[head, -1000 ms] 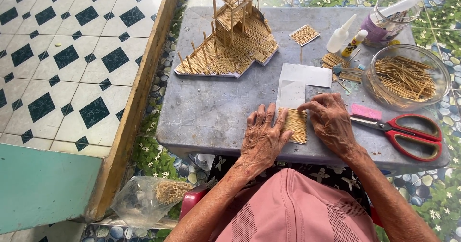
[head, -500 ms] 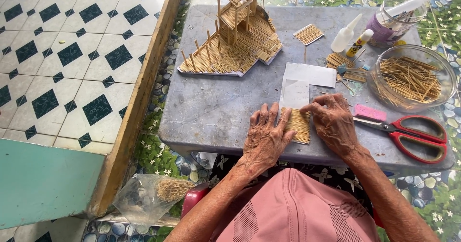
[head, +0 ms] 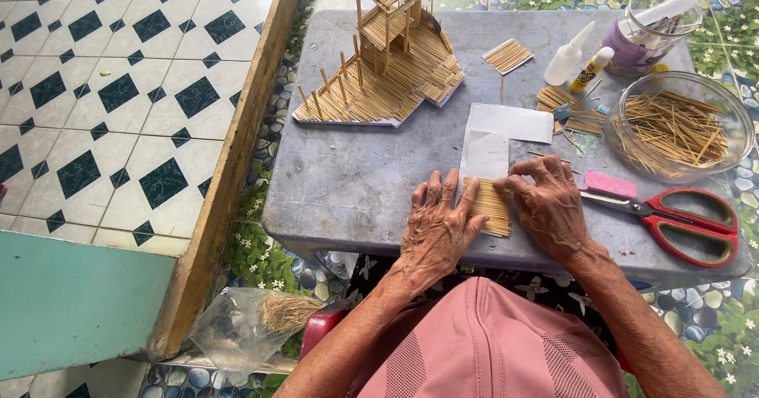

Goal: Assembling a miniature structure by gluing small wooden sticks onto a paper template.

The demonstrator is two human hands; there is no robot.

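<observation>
2 hands, left hand (head: 437, 228) and right hand (head: 548, 206), fingers spread flat, press 1 stick panel (head: 490, 206).

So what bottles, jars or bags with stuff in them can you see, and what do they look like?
White glue bottle: far right of the table, pointed nozzle.
Small glue tube: beside the bottle, white cap, yellow and red label.
Clear jar: far right corner, purple inside.
Glass bowl: right side, full of thin sticks.
Clear plastic bag: on the ground, holds straw-coloured fibres.

A matt panel of thin wooden sticks (head: 492, 206) is being pressed onto matt white paper (head: 487, 154) on a dull, scuffed grey tabletop (head: 356, 177).
</observation>
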